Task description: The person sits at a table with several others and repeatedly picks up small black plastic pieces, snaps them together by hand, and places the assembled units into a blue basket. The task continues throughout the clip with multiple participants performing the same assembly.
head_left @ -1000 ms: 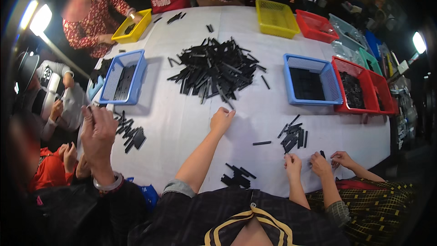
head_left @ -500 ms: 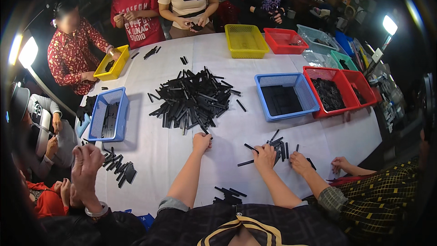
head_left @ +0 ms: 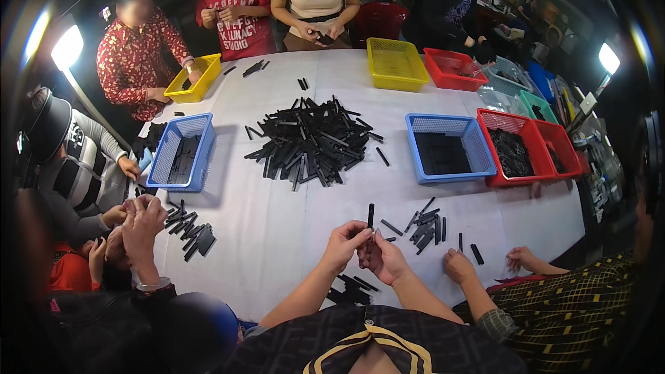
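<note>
A short, narrow black strip (head_left: pixel 370 215) stands upright in front of me, its top end poking out above my fingers. My left hand (head_left: pixel 346 246) pinches its lower part between thumb and fingers. My right hand (head_left: pixel 385 259) meets it from the other side, thumb and curled fingers closed at the strip's lower end, which they hide. A small heap of similar black strips (head_left: pixel 425 228) lies just beyond my right hand. More strips (head_left: pixel 352 291) lie close to my body, partly behind my left forearm. Farther off is a large pile of black strips (head_left: pixel 315 140).
Blue baskets (head_left: pixel 181 187) (head_left: pixel 454 179) with black pieces stand left and right of the large pile. Red baskets (head_left: pixel 530 176) and a yellow basket (head_left: pixel 398 83) stand farther right. A neighbour's hand (head_left: pixel 458 265) rests near my right; another's hands (head_left: pixel 144 225) are raised at left.
My left hand has come from the large pile's near edge to my right hand, and both now meet at the upright strip. My right hand has left the small heap. The view has shifted.
</note>
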The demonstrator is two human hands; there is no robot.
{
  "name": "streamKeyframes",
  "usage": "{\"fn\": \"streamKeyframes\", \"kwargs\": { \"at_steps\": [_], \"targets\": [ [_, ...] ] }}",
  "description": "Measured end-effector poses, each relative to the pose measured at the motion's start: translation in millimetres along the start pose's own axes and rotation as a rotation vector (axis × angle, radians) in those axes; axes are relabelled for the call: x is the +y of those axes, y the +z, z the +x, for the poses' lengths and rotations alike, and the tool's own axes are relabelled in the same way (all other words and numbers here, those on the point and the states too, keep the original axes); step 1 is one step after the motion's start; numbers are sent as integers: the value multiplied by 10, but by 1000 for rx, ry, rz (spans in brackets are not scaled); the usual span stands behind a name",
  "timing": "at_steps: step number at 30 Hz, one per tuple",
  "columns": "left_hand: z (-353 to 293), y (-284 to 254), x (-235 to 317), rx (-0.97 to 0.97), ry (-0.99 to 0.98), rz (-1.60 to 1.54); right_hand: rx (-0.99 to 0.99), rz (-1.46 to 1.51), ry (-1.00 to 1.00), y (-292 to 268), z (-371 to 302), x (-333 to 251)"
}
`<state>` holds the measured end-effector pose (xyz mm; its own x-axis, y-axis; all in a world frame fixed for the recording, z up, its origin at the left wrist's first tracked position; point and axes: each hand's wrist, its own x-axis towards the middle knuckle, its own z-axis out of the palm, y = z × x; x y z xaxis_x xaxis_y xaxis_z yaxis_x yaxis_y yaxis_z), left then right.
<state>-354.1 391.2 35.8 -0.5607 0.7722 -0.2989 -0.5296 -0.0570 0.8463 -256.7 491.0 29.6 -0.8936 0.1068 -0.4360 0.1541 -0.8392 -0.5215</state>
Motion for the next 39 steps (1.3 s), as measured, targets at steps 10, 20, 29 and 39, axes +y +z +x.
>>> {"fn": "streamKeyframes", "kwargs": {
  "at_steps": [10, 20, 29, 39],
  "targets": [
    [-333, 189, 40, -35, 84, -97, -129, 86, -52, 167, -303, 4],
    [-378, 393, 204, 116, 30, -187, -65, 133, 4, 375, -509, -30],
    [-344, 290, 206, 116, 14, -137, 70, -122, -129, 333, -508, -16],
    [-364, 102, 321, 197, 12, -266, 33, -291, -183, 352, -550, -9]
  ]
}}
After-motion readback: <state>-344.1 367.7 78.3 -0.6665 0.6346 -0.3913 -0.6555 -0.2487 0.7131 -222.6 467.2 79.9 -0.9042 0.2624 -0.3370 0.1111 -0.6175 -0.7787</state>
